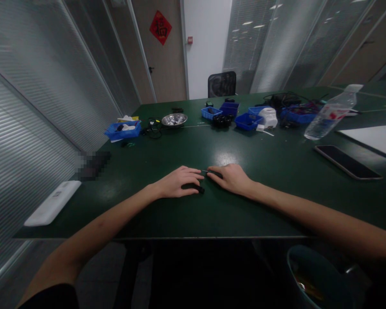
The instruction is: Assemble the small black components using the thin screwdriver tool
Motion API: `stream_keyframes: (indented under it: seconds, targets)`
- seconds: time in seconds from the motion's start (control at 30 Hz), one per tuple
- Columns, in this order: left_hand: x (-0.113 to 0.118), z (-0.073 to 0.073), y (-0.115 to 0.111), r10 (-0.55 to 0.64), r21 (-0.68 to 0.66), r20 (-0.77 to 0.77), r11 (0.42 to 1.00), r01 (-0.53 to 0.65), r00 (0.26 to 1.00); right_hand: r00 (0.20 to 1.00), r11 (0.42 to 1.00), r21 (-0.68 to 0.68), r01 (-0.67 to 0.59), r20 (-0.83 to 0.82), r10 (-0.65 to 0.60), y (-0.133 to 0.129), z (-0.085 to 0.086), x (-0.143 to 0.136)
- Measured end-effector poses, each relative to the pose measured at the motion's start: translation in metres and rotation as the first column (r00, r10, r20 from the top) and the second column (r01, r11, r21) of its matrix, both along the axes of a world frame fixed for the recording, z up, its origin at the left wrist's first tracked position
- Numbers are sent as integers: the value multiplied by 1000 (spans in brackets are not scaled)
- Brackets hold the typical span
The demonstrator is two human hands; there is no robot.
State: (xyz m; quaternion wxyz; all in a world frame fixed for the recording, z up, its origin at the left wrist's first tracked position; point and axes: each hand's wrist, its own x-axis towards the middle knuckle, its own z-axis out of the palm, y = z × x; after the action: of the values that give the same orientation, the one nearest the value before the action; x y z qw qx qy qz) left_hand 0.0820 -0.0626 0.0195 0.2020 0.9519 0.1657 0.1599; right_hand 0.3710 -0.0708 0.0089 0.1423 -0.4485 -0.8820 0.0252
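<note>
Both hands rest low over the dark green table (167, 214), close together near its middle. My left hand (182, 182) curls around a small black object (193, 187), which lies between its thumb and fingers. In my right hand (230, 177) is a thin tool with a dark handle (216, 174), pinched between thumb and index finger. Its slim metal shaft points left toward the fingertips of my left hand. What exactly the black object is cannot be made out.
Blue trays (248, 122), a metal bowl (174, 120) and cables stand toward the back. A tilted plastic bottle (333, 112) and a phone (347, 162) are at the right. A white case (53, 203) lies far left. Below the right edge is a bin (321, 279).
</note>
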Motion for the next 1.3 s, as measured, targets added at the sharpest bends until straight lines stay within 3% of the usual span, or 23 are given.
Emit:
stream_keyframes:
  seconds: [0.17,0.27,0.37,0.43,0.5,0.6,0.7,0.83,1.0,1.3]
  targets:
    - [-26,-2,26,141,54,-48,989,-138,989,1000,1000,-27,2,1,-2,0,2,0]
    - [-64,-5,53,314,114,-71,945,-305,947,1000,999,-32,-8,-1,8,0,2,1]
    - [-114,-10,79,524,156,-100,848,-507,846,1000,999,-31,-18,1,18,1,2,2]
    - [-148,-15,93,695,191,-112,716,-671,710,1000,999,-32,-10,10,10,1,1,2]
    - [-178,-20,103,846,260,-119,532,-806,520,1000,999,-35,-2,19,3,1,1,2]
    - [-210,-24,111,963,350,-117,270,-897,244,1000,999,-46,-4,16,5,1,1,2]
    - [-228,-25,114,989,376,-117,126,-918,88,1000,999,-51,-3,20,4,1,2,1]
    - [-237,-25,116,990,360,-143,61,-931,10,1000,999,-37,-7,17,7,0,3,1]
    - [-242,-28,116,1000,315,-23,10,-949,3,1000,1000,-23,-14,13,14,1,1,2]
    - [-248,-30,113,1000,252,22,13,-968,19,1000,999,-43,-12,20,13,1,2,2]
